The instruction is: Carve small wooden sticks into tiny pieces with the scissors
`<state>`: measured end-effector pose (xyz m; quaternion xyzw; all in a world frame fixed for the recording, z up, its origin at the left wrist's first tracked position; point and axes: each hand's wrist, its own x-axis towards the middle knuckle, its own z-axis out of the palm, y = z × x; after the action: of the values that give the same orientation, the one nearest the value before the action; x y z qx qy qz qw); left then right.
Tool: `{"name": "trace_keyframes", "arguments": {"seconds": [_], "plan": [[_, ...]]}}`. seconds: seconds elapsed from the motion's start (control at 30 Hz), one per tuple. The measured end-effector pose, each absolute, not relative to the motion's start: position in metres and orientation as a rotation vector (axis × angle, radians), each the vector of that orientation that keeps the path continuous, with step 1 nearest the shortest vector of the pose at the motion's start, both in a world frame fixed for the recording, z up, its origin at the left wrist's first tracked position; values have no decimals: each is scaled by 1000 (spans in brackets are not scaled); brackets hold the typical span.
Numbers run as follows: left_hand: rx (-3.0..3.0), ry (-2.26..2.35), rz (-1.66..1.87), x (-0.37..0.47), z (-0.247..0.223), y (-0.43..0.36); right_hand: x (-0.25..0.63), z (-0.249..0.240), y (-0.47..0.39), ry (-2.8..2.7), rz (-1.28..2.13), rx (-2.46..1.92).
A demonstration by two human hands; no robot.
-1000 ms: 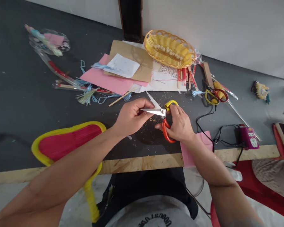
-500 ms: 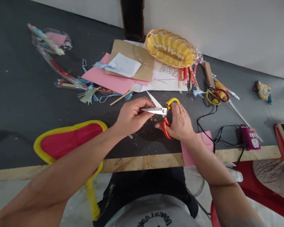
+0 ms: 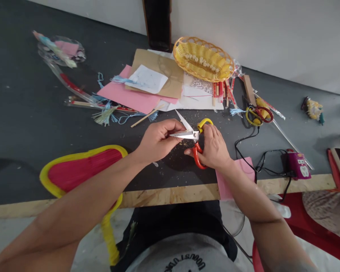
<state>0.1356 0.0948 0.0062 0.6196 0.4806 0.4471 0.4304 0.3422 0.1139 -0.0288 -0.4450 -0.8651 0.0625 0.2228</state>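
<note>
My right hand (image 3: 214,146) is closed round the handles of the scissors (image 3: 195,135), one loop yellow and one orange-red. The scissor blades are spread and point left, toward my left hand (image 3: 158,139). The fingers of my left hand are pinched together beside the blades, and the lower blade overlaps the fingertips. Whatever lies between those fingers is too small or hidden to make out. Small light crumbs are scattered on the dark grey table (image 3: 141,175) below both hands.
Behind the hands lie pink paper (image 3: 113,93), brown card (image 3: 174,81) and a yellow basket (image 3: 204,60). A yellow-rimmed magenta fan shape (image 3: 85,168) is at left. More scissors (image 3: 257,115), a black cable and a purple power block (image 3: 300,165) are at right.
The view has shifted very slightly. My hands and the scissors keep nearly the same pose, with the blades still apart.
</note>
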Motion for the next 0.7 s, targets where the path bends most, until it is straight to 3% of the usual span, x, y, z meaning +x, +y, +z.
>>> {"name": "trace_keyframes", "arguments": {"seconds": [0.7], "plan": [[1508,1245,1170,138,6,93,345,-25,118,-2395,218,-1253]]}}
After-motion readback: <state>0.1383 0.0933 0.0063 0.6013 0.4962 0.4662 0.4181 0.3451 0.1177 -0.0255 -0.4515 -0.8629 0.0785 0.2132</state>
